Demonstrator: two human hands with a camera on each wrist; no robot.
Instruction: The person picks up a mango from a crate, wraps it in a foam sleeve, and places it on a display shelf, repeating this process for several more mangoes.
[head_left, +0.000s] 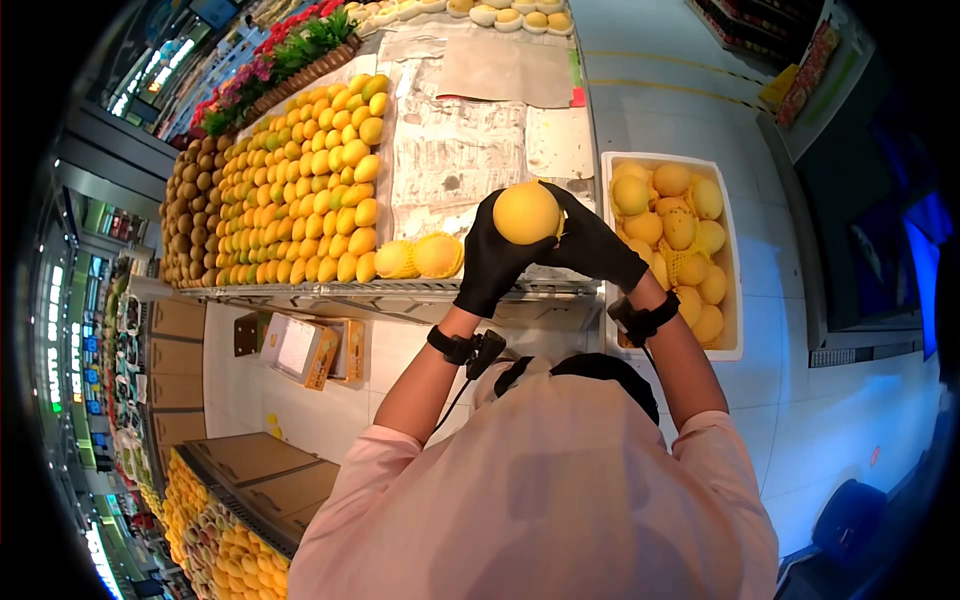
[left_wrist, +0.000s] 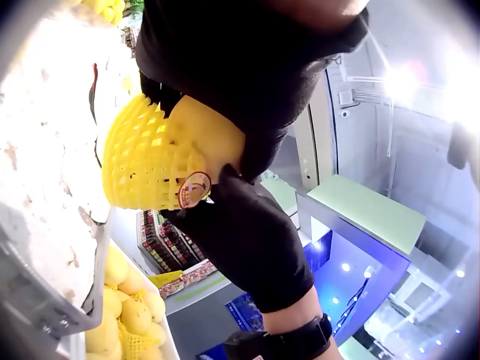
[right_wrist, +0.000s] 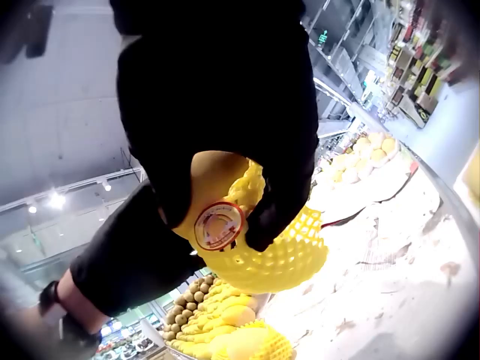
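A round yellow fruit [head_left: 526, 212] is held up over the front edge of the display table [head_left: 470, 160]. Both hands wear black gloves. My left hand [head_left: 490, 262] cups it from the left and below. My right hand [head_left: 592, 245] grips it from the right. In the left wrist view the fruit [left_wrist: 210, 135] is half covered by a yellow foam net [left_wrist: 139, 161] and carries a round sticker [left_wrist: 194, 190]. The right wrist view shows my right hand's fingers [right_wrist: 277, 202] curled over the net [right_wrist: 281, 255] beside the sticker [right_wrist: 217, 225], with the left hand [right_wrist: 127, 255] behind.
A white crate [head_left: 603, 200] of bare and netted yellow fruit stands to the right. Two netted fruits [head_left: 420, 257] lie at the table's front edge. Rows of yellow-orange fruit [head_left: 310, 190] and brown kiwis [head_left: 185, 220] fill the left. Cardboard boxes [head_left: 300, 348] sit below.
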